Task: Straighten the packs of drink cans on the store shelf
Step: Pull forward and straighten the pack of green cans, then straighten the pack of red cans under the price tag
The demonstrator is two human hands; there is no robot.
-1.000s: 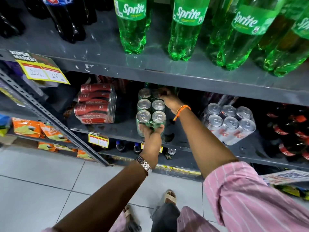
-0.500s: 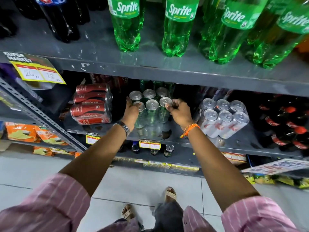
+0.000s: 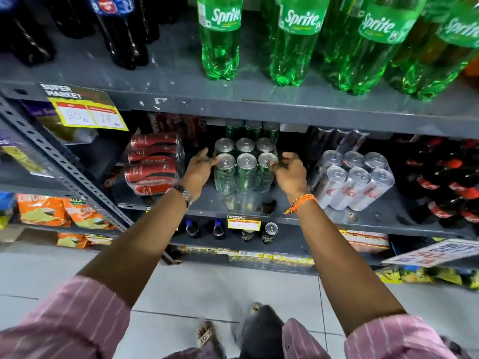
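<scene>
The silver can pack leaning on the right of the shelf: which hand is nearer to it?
Right. The right hand sits at the green can pack's right edge, just left of the silver can pack; the left hand is beyond the green pack.

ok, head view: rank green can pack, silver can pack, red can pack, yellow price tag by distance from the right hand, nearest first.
1. Green can pack: just left of the right hand, fingertips at its front right can.
2. Silver can pack: to the hand's right, same shelf.
3. Red can pack: far side of the green pack, lying on its side.
4. Yellow price tag: upper left, on the shelf edge above.
</scene>
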